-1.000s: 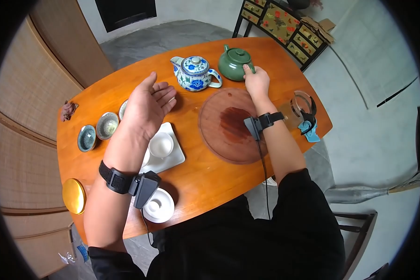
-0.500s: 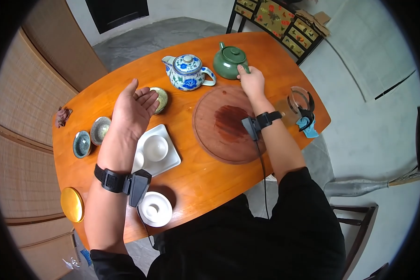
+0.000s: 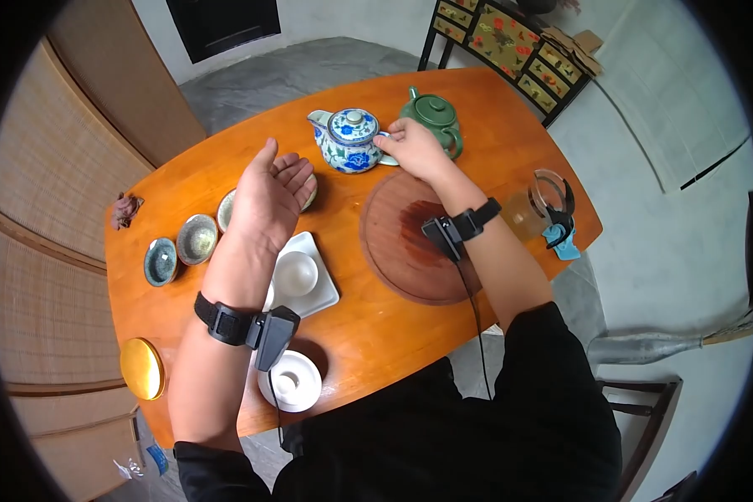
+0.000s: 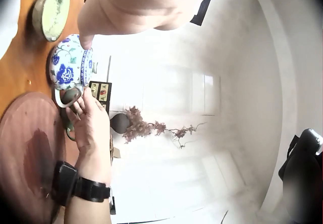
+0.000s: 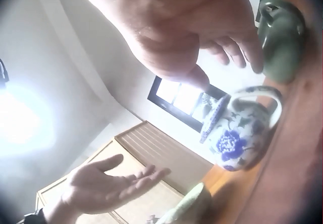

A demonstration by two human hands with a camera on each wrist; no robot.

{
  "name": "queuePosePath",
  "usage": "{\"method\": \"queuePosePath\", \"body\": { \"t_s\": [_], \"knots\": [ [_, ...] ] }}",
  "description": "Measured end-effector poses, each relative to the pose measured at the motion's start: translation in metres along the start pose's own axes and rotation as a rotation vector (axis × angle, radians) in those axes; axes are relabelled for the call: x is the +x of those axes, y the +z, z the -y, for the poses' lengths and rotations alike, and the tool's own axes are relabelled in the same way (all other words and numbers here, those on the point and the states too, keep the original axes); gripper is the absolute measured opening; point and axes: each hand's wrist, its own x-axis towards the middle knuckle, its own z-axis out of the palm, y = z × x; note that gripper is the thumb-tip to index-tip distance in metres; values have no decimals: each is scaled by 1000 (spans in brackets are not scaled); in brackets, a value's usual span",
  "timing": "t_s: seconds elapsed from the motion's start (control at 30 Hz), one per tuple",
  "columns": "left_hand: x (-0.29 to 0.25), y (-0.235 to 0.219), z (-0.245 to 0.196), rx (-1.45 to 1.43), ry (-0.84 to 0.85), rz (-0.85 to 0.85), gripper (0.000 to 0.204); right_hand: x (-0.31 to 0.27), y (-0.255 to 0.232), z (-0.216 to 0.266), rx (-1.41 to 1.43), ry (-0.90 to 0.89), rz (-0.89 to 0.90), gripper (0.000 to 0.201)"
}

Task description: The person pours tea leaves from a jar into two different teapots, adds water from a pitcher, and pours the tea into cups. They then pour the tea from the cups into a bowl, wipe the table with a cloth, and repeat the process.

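A blue-and-white floral teapot (image 3: 351, 149) stands upright with its lid on. My right hand (image 3: 418, 151) is right at its handle (image 5: 275, 108); in the right wrist view thumb and fingers are spread above that handle, holding nothing. Just behind the hand is a green teapot (image 3: 433, 110), also lidded, standing on the table. Palm up and fingers extended, my left hand (image 3: 269, 197) hovers over the tea cups, holding nothing. It partly hides a greenish bowl-shaped cup (image 4: 52, 13). Two more glazed cups, one speckled (image 3: 197, 240) and one dark (image 3: 160, 262), sit to its left.
A round wooden board (image 3: 385, 243) with a wet patch lies before the teapots. A glass pitcher (image 3: 552, 197) stands at right by a blue cloth (image 3: 567, 244). A white tray (image 3: 324, 294) with white cups, a white lid (image 3: 291, 381) and a gold disc (image 3: 142, 369) are nearer me.
My right hand has let go of the green teapot's handle and moved left to the blue-and-white teapot's handle. The left hand stays palm up, shifting slightly. The view sways a little.
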Motion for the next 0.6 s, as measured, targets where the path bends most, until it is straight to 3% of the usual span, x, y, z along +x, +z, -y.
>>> {"method": "queuePosePath", "body": {
  "t_s": [0.07, 0.2, 0.43, 0.5, 0.6],
  "knots": [
    [-4, -1, 0, -1, -1, -12, 72, 6, -2, 11, 37, 160, 218, 43],
    [-10, -8, -1, 12, 16, -32, 72, 6, 3, 5, 309, 217, 305, 43],
    [-19, -4, -15, 15, 103, -3, 68, -12, -23, 26, 348, 214, 236, 45],
    [-28, 2, -20, 21, 150, -7, 66, -38, -44, 40, 457, 191, 149, 46],
    [-33, 9, -15, 17, 90, 13, 65, -81, -73, 37, 497, 220, 147, 44]
  ]
}}
